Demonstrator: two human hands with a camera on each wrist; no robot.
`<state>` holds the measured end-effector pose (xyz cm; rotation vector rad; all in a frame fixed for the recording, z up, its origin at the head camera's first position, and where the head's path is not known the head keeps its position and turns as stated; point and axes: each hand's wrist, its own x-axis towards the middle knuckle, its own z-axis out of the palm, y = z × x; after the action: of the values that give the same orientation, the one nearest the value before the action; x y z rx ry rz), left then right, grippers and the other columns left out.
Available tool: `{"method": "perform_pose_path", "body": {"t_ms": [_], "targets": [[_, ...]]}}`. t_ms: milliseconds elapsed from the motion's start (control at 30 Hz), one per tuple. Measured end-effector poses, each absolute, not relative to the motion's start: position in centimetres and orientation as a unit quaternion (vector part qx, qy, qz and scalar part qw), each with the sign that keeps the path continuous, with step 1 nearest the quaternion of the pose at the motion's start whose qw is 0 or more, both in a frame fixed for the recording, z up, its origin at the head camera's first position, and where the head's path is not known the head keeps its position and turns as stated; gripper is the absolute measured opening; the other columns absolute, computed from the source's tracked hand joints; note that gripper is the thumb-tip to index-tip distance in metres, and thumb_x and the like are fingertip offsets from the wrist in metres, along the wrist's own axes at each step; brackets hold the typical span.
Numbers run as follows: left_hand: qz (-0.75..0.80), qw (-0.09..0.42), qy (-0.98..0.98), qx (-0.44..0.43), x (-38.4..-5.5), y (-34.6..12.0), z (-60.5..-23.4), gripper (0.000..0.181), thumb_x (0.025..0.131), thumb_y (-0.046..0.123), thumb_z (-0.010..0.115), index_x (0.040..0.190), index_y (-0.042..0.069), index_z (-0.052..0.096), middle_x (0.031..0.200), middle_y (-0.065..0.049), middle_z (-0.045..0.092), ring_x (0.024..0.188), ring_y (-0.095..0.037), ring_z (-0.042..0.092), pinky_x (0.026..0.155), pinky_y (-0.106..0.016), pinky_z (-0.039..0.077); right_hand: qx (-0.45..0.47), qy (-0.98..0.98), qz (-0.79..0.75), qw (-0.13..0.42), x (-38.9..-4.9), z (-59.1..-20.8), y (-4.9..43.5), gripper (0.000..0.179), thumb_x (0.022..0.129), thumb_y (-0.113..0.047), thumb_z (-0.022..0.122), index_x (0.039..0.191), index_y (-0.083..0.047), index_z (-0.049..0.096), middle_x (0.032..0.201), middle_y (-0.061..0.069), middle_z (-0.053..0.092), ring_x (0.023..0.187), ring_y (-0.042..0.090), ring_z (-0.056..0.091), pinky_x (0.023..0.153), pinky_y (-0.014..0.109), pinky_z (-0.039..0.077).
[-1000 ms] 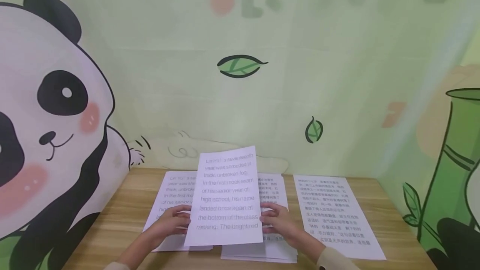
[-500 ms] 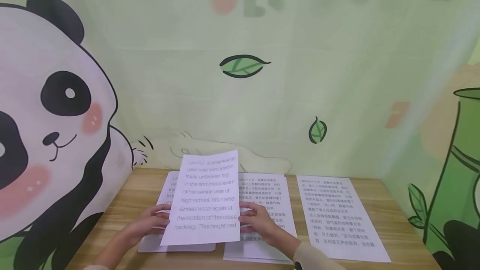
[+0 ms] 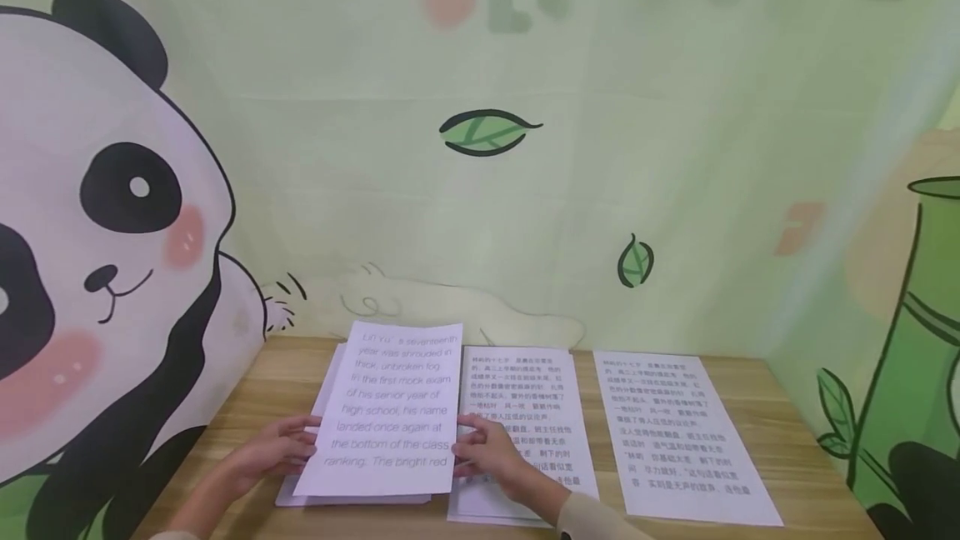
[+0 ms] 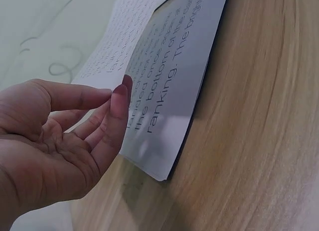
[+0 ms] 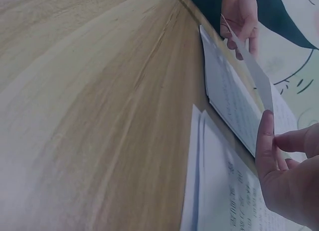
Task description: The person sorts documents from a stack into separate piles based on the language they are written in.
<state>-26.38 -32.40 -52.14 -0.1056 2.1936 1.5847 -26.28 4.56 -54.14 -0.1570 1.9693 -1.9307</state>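
Observation:
A sheet of paper [image 3: 390, 407] printed with English text is held up above the left stack of paper [image 3: 292, 492], tilted over it. My left hand [image 3: 281, 450] pinches its left edge between thumb and fingers; the left wrist view shows that hand [image 4: 75, 136] close, with the stack's matching English page [image 4: 169, 106] below. On the opposite edge, my right hand [image 3: 491, 452] pinches the same sheet, above the left side of the middle stack [image 3: 525, 407] with Chinese text. In the right wrist view the sheet [image 5: 251, 66] spans between both hands, apart from the stack beneath.
To the right lies a Chinese-printed page [image 3: 686, 440] on the wooden table [image 3: 787, 448]. Behind the table hangs a green backdrop [image 3: 555, 207] with a panda and leaves drawn on it.
Both hands have carried the English sheet leftward from above the gap between the stacks to over the left stack, and lowered it. More of the middle stack now shows.

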Motion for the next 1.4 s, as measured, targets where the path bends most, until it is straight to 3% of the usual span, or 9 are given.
{"method": "perform_pose_path", "body": {"t_ms": [367,667,867,1167,1400], "targets": [[0.573,0.213,0.79,-0.042,-26.0,-33.9,-53.0,0.061,0.096,0.005,0.061,0.147,-0.016,0.036,0.132,-0.029,0.06,0.1,-0.019,0.067,0.085,-0.038,0.06,-0.051,0.716,-0.672,0.183,-26.4,-54.9,2.7,0.062,0.089,0.007,0.066,0.147,0.009,0.045,0.089,0.011,0.07,0.07,0.011,0.068,0.072,0.034,0.064],[0.578,0.232,0.782,0.0,-25.5,-35.0,-53.4,0.061,0.1,0.009,0.057,0.147,-0.019,0.03,0.115,-0.011,0.071,0.092,-0.016,0.068,0.081,-0.034,0.06,-0.037,0.705,-0.678,0.203,-26.1,-55.5,1.4,0.061,0.09,0.006,0.065,0.147,0.008,0.044,0.088,0.012,0.07,0.071,0.012,0.071,0.073,0.035,0.065],[0.567,0.218,0.794,-0.014,-25.3,-34.8,-53.7,0.061,0.097,0.007,0.055,0.147,-0.018,0.031,0.097,-0.001,0.07,0.083,-0.015,0.065,0.074,-0.03,0.058,-0.033,0.703,-0.68,0.203,-26.3,-55.5,1.1,0.061,0.09,0.005,0.065,0.148,0.007,0.045,0.084,0.009,0.068,0.067,0.01,0.068,0.071,0.032,0.064],[0.541,0.172,0.818,-0.094,-25.8,-34.0,-53.7,0.058,0.094,0.002,0.057,0.148,-0.012,0.04,0.093,-0.005,0.069,0.081,-0.017,0.064,0.072,-0.032,0.057,-0.04,0.704,-0.679,0.205,-26.9,-55.2,0.9,0.06,0.092,0.004,0.065,0.148,0.007,0.044,0.086,0.011,0.067,0.067,0.01,0.068,0.069,0.032,0.064],[0.534,0.148,0.826,-0.101,-25.9,-33.8,-53.6,0.058,0.095,0.004,0.06,0.148,-0.01,0.042,0.099,-0.01,0.068,0.082,-0.017,0.065,0.073,-0.031,0.058,-0.059,0.707,-0.671,0.213,-27.3,-55.2,1.1,0.064,0.09,0.008,0.064,0.149,0.01,0.04,0.093,0.019,0.07,0.067,0.013,0.068,0.069,0.034,0.064]]}}
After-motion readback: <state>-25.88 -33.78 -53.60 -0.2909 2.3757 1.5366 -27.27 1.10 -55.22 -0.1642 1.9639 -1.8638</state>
